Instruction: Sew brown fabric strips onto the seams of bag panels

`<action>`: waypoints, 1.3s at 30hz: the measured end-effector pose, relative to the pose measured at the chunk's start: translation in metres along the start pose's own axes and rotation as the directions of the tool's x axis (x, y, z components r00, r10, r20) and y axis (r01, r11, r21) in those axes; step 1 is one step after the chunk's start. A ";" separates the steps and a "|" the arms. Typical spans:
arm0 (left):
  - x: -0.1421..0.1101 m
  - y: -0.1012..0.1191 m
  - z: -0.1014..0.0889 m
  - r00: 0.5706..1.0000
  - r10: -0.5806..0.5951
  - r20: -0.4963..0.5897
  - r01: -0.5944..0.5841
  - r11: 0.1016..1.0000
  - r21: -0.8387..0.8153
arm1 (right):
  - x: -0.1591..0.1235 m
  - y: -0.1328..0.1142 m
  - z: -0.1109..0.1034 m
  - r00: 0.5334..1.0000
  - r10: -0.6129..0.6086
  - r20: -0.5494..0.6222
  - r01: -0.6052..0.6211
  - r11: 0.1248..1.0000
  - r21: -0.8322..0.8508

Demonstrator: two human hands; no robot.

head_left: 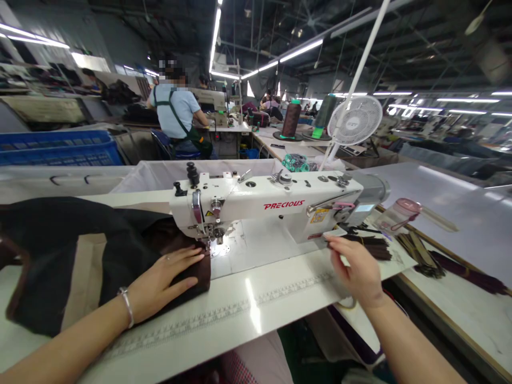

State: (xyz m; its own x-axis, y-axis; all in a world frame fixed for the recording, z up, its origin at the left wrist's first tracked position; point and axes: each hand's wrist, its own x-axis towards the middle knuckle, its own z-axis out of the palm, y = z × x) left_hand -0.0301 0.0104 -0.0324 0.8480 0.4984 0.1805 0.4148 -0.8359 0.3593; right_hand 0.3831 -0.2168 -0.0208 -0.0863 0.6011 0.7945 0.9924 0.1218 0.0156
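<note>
My left hand (166, 282) lies flat with fingers spread on a dark brown and black fabric piece (132, 256), which has a beige strip (86, 274) on it. Its fingertips are close to the needle area of a white sewing machine (248, 200), where the fabric's right edge lies. To the right, my right hand (358, 269) is raised at the base of the machine, thumb and fingers pinched together. What they pinch, if anything, is too small to make out. Beside these fingers rests a bundle of dark strips (370, 246).
A ruler scale (224, 312) runs along the table's front. At right are a pink-lidded clear cup (402, 213), tan strips (420, 253) and purple strips (468, 272). Behind stand a white fan (356, 121), a brown thread cone (290, 120), a blue crate (60, 148) and a seated co-worker (178, 114).
</note>
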 end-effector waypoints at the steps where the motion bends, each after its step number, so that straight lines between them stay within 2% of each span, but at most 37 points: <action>1: 0.001 0.014 -0.001 1.000 -0.003 -0.028 0.000 0.997 -0.078 | 0.009 -0.025 0.004 0.998 -0.067 0.020 0.066 0.997 0.051; 3: 0.003 0.048 0.001 0.998 -0.041 -0.038 0.027 0.948 -0.316 | 0.027 -0.080 0.016 0.976 -0.215 0.031 0.207 0.964 0.169; 4: 0.004 0.066 0.002 0.996 -0.085 0.021 0.084 0.876 -0.475 | 0.036 -0.106 0.022 0.947 -0.322 -0.013 0.310 0.900 0.305; 5: 0.005 0.082 0.004 0.985 -0.143 0.092 0.169 0.755 -0.633 | 0.043 -0.131 0.029 0.904 -0.422 -0.064 0.410 0.817 0.405; 6: 0.006 0.096 0.005 0.967 -0.198 0.160 0.248 0.597 -0.763 | 0.050 -0.153 0.036 0.873 -0.472 -0.120 0.471 0.756 0.454; 8: 0.006 0.115 0.005 0.921 -0.312 0.233 0.324 0.283 -0.903 | 0.056 -0.185 0.045 0.843 -0.512 -0.166 0.516 0.682 0.519; 9: 0.006 0.120 0.005 0.899 -0.367 0.238 0.316 0.167 -0.934 | 0.057 -0.194 0.048 0.844 -0.512 -0.160 0.508 0.665 0.548; 11: 0.004 0.123 0.002 0.862 -0.458 0.217 0.264 0.040 -0.964 | 0.055 -0.203 0.050 0.858 -0.503 -0.103 0.453 0.645 0.616; 14: 0.000 0.123 -0.001 0.835 -0.512 0.202 0.205 -0.051 -0.977 | 0.049 -0.203 0.053 0.879 -0.476 -0.038 0.374 0.637 0.673; 17: -0.004 0.126 0.001 0.836 -0.509 0.207 0.184 -0.097 -0.978 | 0.045 -0.204 0.054 0.884 -0.465 -0.045 0.368 0.634 0.680; 20: -0.007 0.128 0.002 0.856 -0.478 0.194 0.195 -0.048 -0.980 | 0.044 -0.208 0.053 0.871 -0.491 -0.037 0.380 0.623 0.684; 22: -0.010 0.122 -0.004 0.868 -0.464 0.175 0.234 0.071 -0.970 | 0.044 -0.207 0.052 0.850 -0.526 -0.029 0.396 0.603 0.692; 25: -0.007 0.097 -0.024 0.874 -0.478 0.083 0.301 0.399 -0.866 | 0.052 -0.195 0.057 0.809 -0.588 -0.001 0.430 0.591 0.682; 27: 0.002 0.071 -0.037 0.897 -0.441 -0.022 0.323 0.690 -0.647 | 0.064 -0.182 0.070 0.774 -0.627 0.084 0.427 0.616 0.661; 28: 0.008 0.058 -0.040 0.915 -0.397 -0.069 0.315 0.812 -0.491 | 0.072 -0.175 0.081 0.756 -0.636 0.153 0.408 0.642 0.649; 29: 0.014 0.045 -0.040 0.931 -0.347 -0.111 0.295 0.897 -0.330 | 0.079 -0.169 0.093 0.736 -0.637 0.228 0.382 0.669 0.637; 31: 0.028 0.023 -0.030 0.943 -0.291 -0.160 0.268 0.952 -0.147 | 0.092 -0.158 0.119 0.717 -0.608 0.340 0.326 0.724 0.608; 34: 0.040 0.002 -0.005 0.953 -0.248 -0.176 0.235 0.968 -0.092 | 0.100 -0.151 0.150 0.746 -0.542 0.388 0.264 0.775 0.574; 37: 0.042 -0.010 0.014 0.976 -0.149 -0.160 0.139 0.988 -0.072 | 0.095 -0.150 0.160 0.785 -0.457 0.417 0.187 0.818 0.543; 39: 0.040 -0.016 0.018 0.985 -0.092 -0.146 0.082 0.994 -0.073 | 0.093 -0.150 0.158 0.799 -0.413 0.437 0.143 0.836 0.529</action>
State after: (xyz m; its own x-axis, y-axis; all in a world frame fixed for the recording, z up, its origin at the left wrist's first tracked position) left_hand 0.0030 0.0400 -0.0474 0.7487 0.6015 0.2788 0.4576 -0.7732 0.4391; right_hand 0.2122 -0.0548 -0.0451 -0.5171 0.7751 0.3630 0.7713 0.6059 -0.1949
